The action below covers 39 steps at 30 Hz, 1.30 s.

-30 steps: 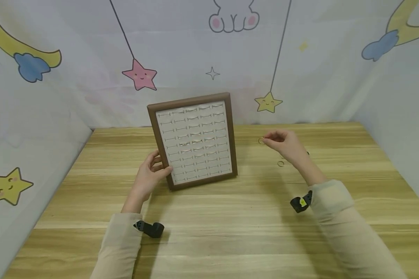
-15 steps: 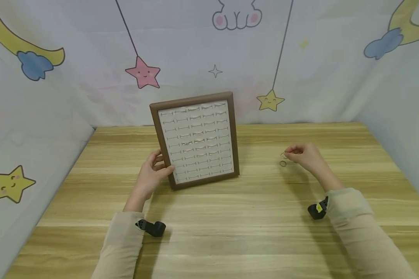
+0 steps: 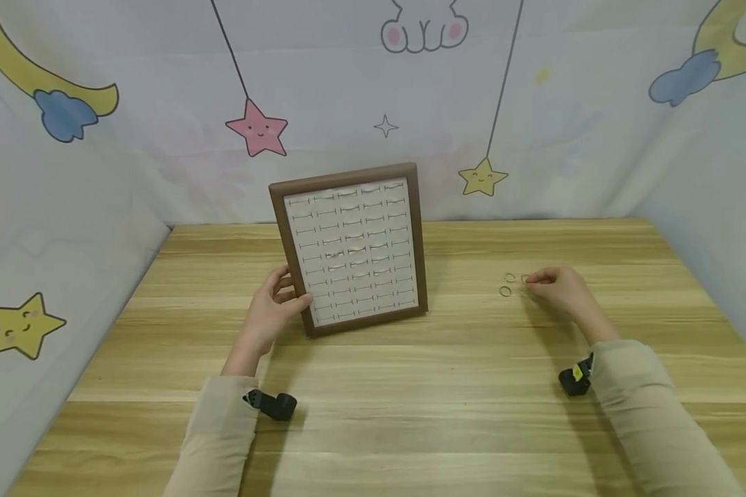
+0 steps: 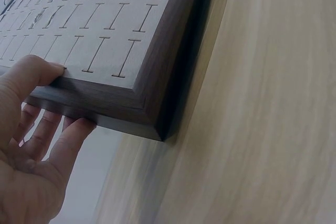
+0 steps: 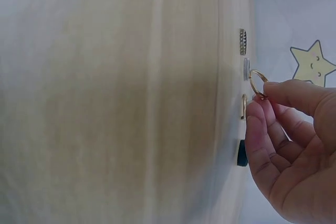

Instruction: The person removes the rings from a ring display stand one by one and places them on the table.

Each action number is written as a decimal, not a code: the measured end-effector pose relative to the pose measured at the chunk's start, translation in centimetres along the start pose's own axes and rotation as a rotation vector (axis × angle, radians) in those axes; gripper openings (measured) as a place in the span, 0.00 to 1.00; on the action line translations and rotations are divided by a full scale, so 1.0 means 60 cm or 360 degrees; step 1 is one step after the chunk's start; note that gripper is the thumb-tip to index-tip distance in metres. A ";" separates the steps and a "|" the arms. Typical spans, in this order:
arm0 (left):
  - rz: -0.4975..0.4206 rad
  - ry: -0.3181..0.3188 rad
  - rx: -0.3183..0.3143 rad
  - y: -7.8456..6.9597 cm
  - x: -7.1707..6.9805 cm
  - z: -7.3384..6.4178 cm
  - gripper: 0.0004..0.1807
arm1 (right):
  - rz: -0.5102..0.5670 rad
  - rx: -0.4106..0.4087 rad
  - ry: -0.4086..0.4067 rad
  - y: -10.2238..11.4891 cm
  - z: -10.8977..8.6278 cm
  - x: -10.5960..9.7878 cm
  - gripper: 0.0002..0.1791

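Observation:
My left hand point(image 3: 270, 314) grips the left edge of a brown-framed ring display board point(image 3: 351, 259), thumb in front and fingers behind. Tilted on the table, the board has a pale face with rows of slits. Its frame point(image 4: 152, 77) fills the upper part of the left wrist view. Over at the right, my right hand point(image 3: 559, 286) pinches a thin gold ring point(image 5: 258, 83) between thumb and fingertips. Close by stand a patterned ring point(image 5: 243, 41), a silver ring point(image 5: 247, 69), another gold ring point(image 5: 243, 107) and a dark ring point(image 5: 242, 153).
The wooden table point(image 3: 398, 400) runs back to a white cloth backdrop point(image 3: 342, 83) printed with stars and moons. Black cameras point(image 3: 276, 406) sit at both cuffs. Similar pale cloth walls rise along the left and right sides.
My right hand has moved right and toward me, away from the board, to the rings on the table. My left hand and the board hold their place; the head view has shifted slightly.

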<state>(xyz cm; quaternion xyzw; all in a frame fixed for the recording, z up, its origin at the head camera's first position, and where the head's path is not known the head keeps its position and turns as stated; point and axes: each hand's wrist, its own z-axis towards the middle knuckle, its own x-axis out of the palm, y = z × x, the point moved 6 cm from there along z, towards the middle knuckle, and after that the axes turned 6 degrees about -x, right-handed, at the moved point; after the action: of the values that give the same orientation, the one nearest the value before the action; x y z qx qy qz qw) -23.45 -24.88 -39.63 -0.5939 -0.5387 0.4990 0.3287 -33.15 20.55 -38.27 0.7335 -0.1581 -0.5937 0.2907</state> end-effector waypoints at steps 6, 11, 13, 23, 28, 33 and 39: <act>0.0001 -0.0005 -0.0005 0.001 0.000 0.000 0.41 | -0.0004 0.0041 0.0029 -0.013 0.000 0.001 0.19; -0.0002 -0.0004 -0.0018 -0.001 0.001 0.000 0.41 | 0.0026 0.0065 0.0062 -0.018 -0.001 0.002 0.19; -0.0003 -0.0002 -0.0020 -0.001 0.001 -0.001 0.41 | 0.0032 0.0067 0.0072 -0.018 -0.001 0.002 0.19; -0.0004 -0.0002 -0.0020 -0.001 0.001 -0.002 0.41 | 0.0028 0.0053 0.0062 -0.018 -0.002 0.000 0.19; -0.0001 -0.0002 -0.0020 0.000 0.000 -0.001 0.41 | -0.0001 0.0044 0.0017 -0.014 -0.003 -0.003 0.20; -0.0001 -0.0002 -0.0014 0.000 0.000 -0.001 0.41 | -0.0006 0.0033 -0.0055 0.010 0.000 -0.010 0.20; -0.0005 -0.0002 -0.0008 -0.001 0.000 -0.001 0.41 | -0.0007 -0.0032 -0.0147 0.075 0.014 -0.020 0.20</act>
<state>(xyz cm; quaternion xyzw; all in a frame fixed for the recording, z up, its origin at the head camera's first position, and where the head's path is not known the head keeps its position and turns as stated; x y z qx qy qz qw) -23.41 -24.88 -39.58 -0.5936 -0.5412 0.4975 0.3276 -33.74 17.52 -34.70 0.7028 -0.1639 -0.6290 0.2891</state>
